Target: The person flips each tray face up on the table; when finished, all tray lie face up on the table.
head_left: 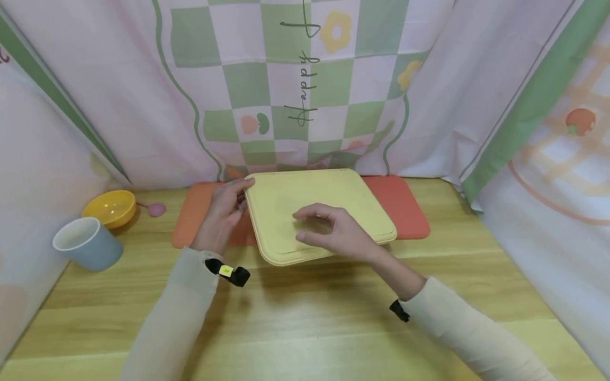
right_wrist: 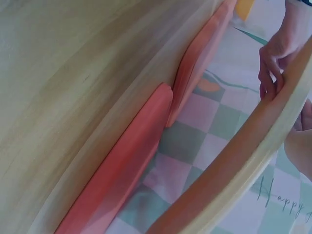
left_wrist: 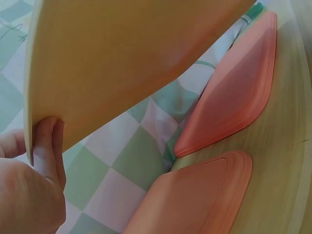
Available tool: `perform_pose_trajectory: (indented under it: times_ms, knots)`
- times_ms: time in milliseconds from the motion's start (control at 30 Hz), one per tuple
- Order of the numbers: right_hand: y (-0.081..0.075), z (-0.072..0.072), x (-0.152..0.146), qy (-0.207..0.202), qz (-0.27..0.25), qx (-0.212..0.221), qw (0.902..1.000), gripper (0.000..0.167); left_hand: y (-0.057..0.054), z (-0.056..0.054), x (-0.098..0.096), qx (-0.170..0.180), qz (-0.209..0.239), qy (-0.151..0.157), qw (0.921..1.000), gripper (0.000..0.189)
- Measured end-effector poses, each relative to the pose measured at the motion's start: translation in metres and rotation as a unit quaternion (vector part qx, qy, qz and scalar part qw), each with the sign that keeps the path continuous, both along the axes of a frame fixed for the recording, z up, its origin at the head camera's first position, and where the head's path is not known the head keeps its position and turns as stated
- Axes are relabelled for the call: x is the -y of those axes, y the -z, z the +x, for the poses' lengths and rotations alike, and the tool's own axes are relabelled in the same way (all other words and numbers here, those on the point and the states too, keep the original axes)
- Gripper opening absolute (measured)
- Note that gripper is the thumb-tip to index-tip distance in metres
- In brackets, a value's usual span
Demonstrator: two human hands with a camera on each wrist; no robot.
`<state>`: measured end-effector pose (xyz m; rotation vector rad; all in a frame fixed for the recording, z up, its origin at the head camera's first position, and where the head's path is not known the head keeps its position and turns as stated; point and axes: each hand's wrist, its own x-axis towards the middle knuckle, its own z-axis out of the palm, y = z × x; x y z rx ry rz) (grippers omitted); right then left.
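Observation:
A yellow cutting board (head_left: 305, 190) with rounded corners and an edge groove is held above the table. My left hand (head_left: 221, 214) pinches its left edge; in the left wrist view the thumb and fingers (left_wrist: 45, 146) lie on opposite faces. Over the upper face hovers my right hand (head_left: 340, 233), fingers and thumb loosely curved around nothing. Whether it touches the board is unclear. Underneath, partly covered, lie an orange board (head_left: 193, 214) at left and a red board (head_left: 405, 211) at right. Both show more fully in the left wrist view.
On the far left of the wooden table (head_left: 305, 338) stand a grey-blue cup (head_left: 90, 248) and a yellow bowl (head_left: 111, 209), with a pink spoon (head_left: 156, 210) beside the bowl. A checkered curtain (head_left: 286, 79) hangs behind the boards, and printed fabric borders both sides.

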<state>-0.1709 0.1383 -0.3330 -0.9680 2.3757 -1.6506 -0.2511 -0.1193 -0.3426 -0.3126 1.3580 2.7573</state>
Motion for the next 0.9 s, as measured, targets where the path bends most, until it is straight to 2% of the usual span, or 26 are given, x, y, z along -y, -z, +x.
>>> perform_pose_trajectory:
  times_ms: [167,400,567,700,800,900]
  knots:
    - [0.004,0.005,0.007,-0.021,0.018,-0.082,0.9962,0.04,-0.001,-0.004,-0.001,0.017,0.012,-0.009,0.9998,0.007]
    - [0.008,0.01,0.014,-0.034,0.046,-0.198,0.9786,0.053,-0.003,-0.007,-0.003,0.023,0.032,-0.022,0.999,0.009]
    - [0.012,0.01,0.015,-0.037,0.062,-0.214,0.9741,0.062,-0.003,-0.006,-0.005,0.03,0.017,-0.029,0.999,0.005]
    - [0.014,0.011,0.016,-0.037,0.067,-0.226,0.971,0.064,-0.004,-0.005,-0.006,0.039,0.002,-0.029,0.9988,0.007]
    - [0.014,0.011,0.017,-0.03,0.069,-0.267,0.9608,0.058,-0.005,-0.006,-0.007,0.046,0.004,-0.032,0.9984,0.006]
    - [0.014,0.011,0.018,-0.018,0.063,-0.333,0.9405,0.05,-0.007,-0.007,-0.009,0.047,0.014,-0.04,0.998,0.005]
